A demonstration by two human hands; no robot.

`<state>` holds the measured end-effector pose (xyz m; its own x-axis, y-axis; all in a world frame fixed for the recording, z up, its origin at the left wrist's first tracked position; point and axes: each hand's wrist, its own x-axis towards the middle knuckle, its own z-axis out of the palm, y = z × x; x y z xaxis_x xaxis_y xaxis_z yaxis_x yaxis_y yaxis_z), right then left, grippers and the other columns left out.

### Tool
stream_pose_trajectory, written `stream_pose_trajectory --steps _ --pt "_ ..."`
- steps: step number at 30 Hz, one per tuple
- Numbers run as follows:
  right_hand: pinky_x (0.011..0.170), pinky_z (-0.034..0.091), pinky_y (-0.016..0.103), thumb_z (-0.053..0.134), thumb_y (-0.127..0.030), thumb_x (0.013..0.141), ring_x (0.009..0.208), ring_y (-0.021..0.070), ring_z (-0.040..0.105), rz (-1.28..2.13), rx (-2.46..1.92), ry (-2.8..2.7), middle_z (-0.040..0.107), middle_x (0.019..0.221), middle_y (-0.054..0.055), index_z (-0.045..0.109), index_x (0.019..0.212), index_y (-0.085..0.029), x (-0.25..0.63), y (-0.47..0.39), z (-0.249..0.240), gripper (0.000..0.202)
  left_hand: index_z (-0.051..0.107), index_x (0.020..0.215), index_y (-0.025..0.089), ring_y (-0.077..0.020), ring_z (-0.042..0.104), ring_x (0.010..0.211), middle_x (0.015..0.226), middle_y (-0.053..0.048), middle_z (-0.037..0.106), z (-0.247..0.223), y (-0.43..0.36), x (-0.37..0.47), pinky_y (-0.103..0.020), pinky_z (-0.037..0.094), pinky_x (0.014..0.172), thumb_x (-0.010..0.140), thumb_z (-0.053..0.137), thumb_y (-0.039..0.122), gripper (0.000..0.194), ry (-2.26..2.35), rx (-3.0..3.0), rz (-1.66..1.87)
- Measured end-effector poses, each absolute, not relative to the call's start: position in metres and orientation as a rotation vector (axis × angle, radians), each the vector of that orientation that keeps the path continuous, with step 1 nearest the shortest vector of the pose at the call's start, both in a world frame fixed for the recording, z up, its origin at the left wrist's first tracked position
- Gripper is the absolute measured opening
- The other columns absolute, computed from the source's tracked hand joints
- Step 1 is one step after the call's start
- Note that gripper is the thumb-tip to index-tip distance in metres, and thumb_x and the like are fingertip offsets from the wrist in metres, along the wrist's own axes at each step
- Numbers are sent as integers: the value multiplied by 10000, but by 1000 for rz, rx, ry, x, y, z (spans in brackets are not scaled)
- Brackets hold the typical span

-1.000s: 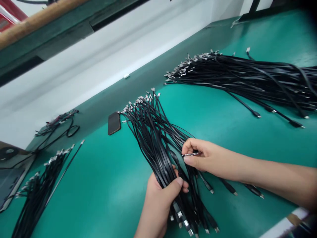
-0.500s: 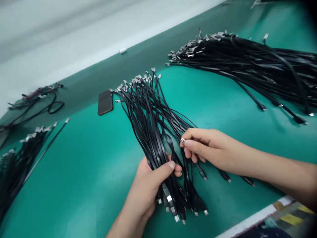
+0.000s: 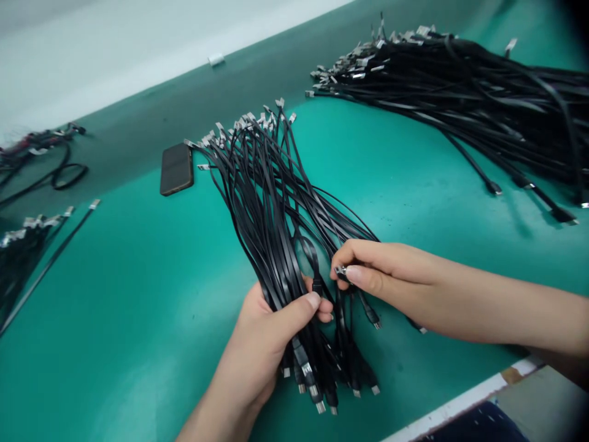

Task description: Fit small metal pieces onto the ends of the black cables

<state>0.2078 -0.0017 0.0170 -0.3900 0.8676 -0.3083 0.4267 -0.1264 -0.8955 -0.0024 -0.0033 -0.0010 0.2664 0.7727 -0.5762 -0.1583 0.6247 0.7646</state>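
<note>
A bundle of flat black USB cables (image 3: 271,209) lies across the green table in front of me. My left hand (image 3: 280,325) is wrapped round the bundle near its lower end, thumb on top. Below that hand, several metal-tipped plugs (image 3: 315,393) fan out. To the right, my right hand (image 3: 368,276) pinches a cable plug (image 3: 340,271) between thumb and index finger, its metal end showing. More cable ends hang under the right hand. At the bundle's far end sit many silver connectors (image 3: 251,123).
A larger pile of black cables (image 3: 437,92) lies at the back right. A phone (image 3: 177,169) rests left of the bundle's far end. Further left are another cable bunch (image 3: 32,239) and a tangle of wires (image 3: 41,144). The table's white edge (image 3: 460,402) runs along the lower right.
The view has shifted, so the table's contents sit higher and mostly further left. My right hand has turned slightly, exposing more of the pinched plug. My left hand keeps its hold.
</note>
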Motion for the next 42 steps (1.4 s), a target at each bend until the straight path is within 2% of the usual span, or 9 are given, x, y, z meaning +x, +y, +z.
stream_pose_trajectory --steps 3,7,13,16,20,23,27,32,42 --pt "452 373 229 422 -341 1050 549 121 478 1490 -1408 -1766 574 729 -23 590 995 -234 210 -2 13 207 688 889 165 -110 706 651 706 -8 786 0 -4 -2 -184 566 639 788 831 207 179 1127 663 696" --pt "587 473 244 408 -367 1067 700 136 571 1410 -1332 -1737 627 842 -7 570 1018 -242 212 -1 8 211 692 902 166 -113 706 654 714 -8 787 0 -5 -3 -192 567 639 788 830 210 183 1136 665 683" --pt "564 451 266 402 -337 1048 668 149 585 1357 -1516 -1794 639 767 -12 624 1026 -249 211 0 9 240 695 905 170 -111 705 655 710 -1 784 -2 -5 -2 -187 555 639 788 831 224 188 1157 673 680" --pt "473 390 252 440 -348 1018 580 140 524 1400 -1557 -1816 626 718 -13 651 1017 -245 209 1 11 235 697 900 171 -112 713 676 722 0 790 -1 -6 -2 -189 556 660 793 826 215 173 1158 675 679" --pt "389 322 220 538 -365 950 451 106 399 1486 -1549 -1721 481 543 -64 630 927 -207 209 1 15 185 699 903 168 -114 716 687 732 -3 792 0 -5 -1 -193 552 671 793 827 219 176 1163 669 677" --pt "376 280 208 580 -322 905 431 93 353 1531 -1522 -1727 421 498 -83 620 860 -201 210 2 17 136 699 893 171 -117 715 683 722 0 791 0 -5 -1 -199 550 672 785 834 215 179 1176 661 673" --pt "361 255 206 586 -307 901 416 87 348 1573 -1519 -1765 471 492 -67 631 816 -198 211 3 17 145 706 896 179 -115 717 700 738 6 795 0 -5 -1 -198 548 686 802 826 218 158 1171 679 662" --pt "355 300 189 598 -338 902 405 87 397 1573 -1545 -1767 511 493 -63 647 847 -201 211 5 15 156 706 894 187 -117 712 705 741 8 795 2 -5 -1 -196 538 673 812 816 214 140 1193 683 661" --pt "385 289 210 598 -367 916 425 96 426 1628 -1523 -1803 549 515 -48 662 865 -205 210 7 15 181 716 885 178 -112 707 700 737 8 790 0 -6 -1 -196 541 692 804 814 197 129 1174 690 679"
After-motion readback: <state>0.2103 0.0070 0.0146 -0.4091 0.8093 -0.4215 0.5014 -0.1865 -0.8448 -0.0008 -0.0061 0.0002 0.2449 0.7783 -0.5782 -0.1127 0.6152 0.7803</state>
